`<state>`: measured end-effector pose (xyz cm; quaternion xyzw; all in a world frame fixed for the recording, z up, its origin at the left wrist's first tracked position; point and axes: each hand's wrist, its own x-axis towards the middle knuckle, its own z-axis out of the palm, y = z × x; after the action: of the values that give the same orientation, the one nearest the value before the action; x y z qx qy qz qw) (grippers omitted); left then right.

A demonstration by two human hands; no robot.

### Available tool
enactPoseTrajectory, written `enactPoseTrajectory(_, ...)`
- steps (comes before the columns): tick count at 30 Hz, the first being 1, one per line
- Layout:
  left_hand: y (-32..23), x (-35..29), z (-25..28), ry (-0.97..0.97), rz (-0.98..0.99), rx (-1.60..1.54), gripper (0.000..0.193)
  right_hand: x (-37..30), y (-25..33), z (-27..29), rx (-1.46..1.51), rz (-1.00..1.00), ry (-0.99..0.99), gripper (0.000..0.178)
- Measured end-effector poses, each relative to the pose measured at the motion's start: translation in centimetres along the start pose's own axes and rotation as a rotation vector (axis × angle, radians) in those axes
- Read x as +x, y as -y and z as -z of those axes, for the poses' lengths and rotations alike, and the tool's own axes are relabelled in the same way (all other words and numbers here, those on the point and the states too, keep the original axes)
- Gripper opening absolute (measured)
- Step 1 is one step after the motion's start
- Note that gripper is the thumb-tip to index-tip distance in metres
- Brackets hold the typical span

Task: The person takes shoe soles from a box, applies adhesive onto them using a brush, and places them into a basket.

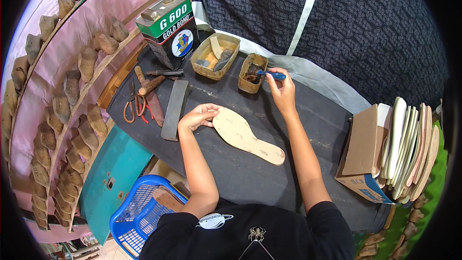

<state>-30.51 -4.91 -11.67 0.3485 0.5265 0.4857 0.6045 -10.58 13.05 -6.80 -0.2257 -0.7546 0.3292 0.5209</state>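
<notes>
My left hand [198, 117] pinches the rounded wide end of a beige shoe insole [236, 127], thumb on top. The insole lies tilted across the middle of the dark table, its narrow heel end pointing to the lower right, with small dark marks on its face. In my right hand [282, 89] is a brush with a blue handle [275, 74], its working end down inside a small yellowish tub [249, 87]. Dark, crusted material lines that tub. The brush's bristles cannot be made out.
A larger tub [207, 71] with scraps and a green-black can [166, 31] stand at the back left. Scissors [134, 103], a hammer [151, 85] and a grey block [175, 110] lie left. A carton [358, 149] of stacked insoles [404, 139] stands right; a blue basket [130, 221] sits below left.
</notes>
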Motion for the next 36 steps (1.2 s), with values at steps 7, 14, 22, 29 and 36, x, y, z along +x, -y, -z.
enactPoseTrajectory(7,0.0,0.4,-0.4,0.089,0.073,-0.001,0.03,-0.4,-0.2,0.4,0.094,0.035,-0.054,0.017)
enactPoseTrajectory(14,0.6,1.0,-0.1,0.134,0.08,-0.039,0.028,-1.4,0.6,1.3,0.454,-0.078,-0.218,0.015)
enactPoseTrajectory(22,0.3,0.7,0.1,0.116,0.094,-0.019,0.031,-8.4,5.1,3.9,0.562,-0.087,-0.051,0.013)
enactPoseTrajectory(29,0.3,0.7,0.1,0.123,0.083,0.02,0.032,-13.0,6.6,3.6,0.322,0.041,0.257,0.02)
enactPoseTrajectory(36,0.0,0.4,-0.3,0.08,0.093,0.005,0.031,-12.5,7.5,1.8,0.269,0.108,0.386,0.02)
